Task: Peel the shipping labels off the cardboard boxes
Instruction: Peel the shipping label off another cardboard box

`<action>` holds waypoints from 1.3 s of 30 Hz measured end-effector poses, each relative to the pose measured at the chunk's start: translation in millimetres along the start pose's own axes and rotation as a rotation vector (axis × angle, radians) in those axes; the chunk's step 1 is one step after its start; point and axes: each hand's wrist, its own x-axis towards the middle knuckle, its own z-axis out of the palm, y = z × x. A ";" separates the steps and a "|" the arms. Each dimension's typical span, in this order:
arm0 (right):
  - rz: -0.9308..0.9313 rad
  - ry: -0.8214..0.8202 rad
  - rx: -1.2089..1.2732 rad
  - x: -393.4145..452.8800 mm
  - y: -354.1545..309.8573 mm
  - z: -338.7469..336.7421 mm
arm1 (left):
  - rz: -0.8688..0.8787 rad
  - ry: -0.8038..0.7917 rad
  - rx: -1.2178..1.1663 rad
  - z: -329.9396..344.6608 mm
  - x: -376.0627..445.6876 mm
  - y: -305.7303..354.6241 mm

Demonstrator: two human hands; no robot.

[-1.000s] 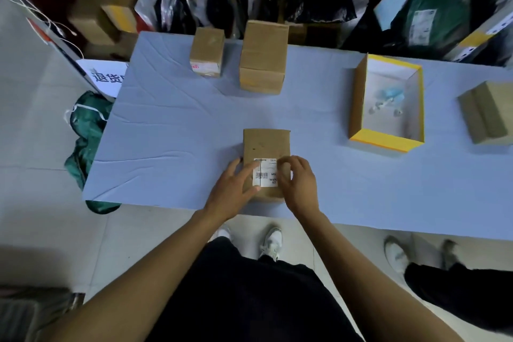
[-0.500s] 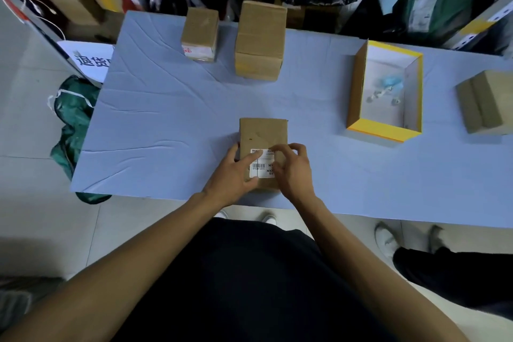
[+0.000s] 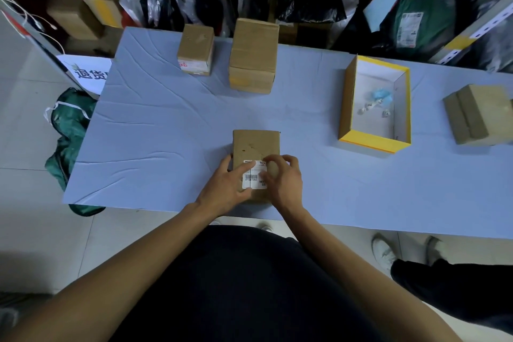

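A small brown cardboard box (image 3: 255, 144) lies near the front edge of the blue-covered table (image 3: 155, 141). A white shipping label (image 3: 253, 179) with a barcode is stuck on its near half. My left hand (image 3: 226, 189) holds the box's left side, its thumb pressing down on the label. My right hand (image 3: 283, 178) sits on the label's right side with curled fingers pinching at the label's upper right edge. Two more brown boxes stand at the back: a small one (image 3: 195, 48) with a label on its front and a taller one (image 3: 253, 55).
An open yellow-edged box (image 3: 373, 141) with small scraps inside lies to the right, and another brown box (image 3: 477, 115) sits at the far right. Shelves with parcels and bags line the back. A green sack (image 3: 66, 130) lies left; another person's feet (image 3: 385, 253) stand right.
My right hand's fingers have shifted from the label's right edge up to its top right corner. My left thumb stays on the label. The view has moved slightly.
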 end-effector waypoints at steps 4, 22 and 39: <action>-0.041 -0.044 -0.098 -0.1 1.7 0.5 | -0.014 0.005 0.008 -0.9 -0.3 2.9; 0.065 -0.078 0.062 24.0 -0.2 -5.3 | -0.041 0.039 0.031 1.3 -2.5 8.5; 0.048 -0.055 0.181 18.4 0.3 -11.9 | 0.003 0.033 0.061 5.9 -4.7 5.6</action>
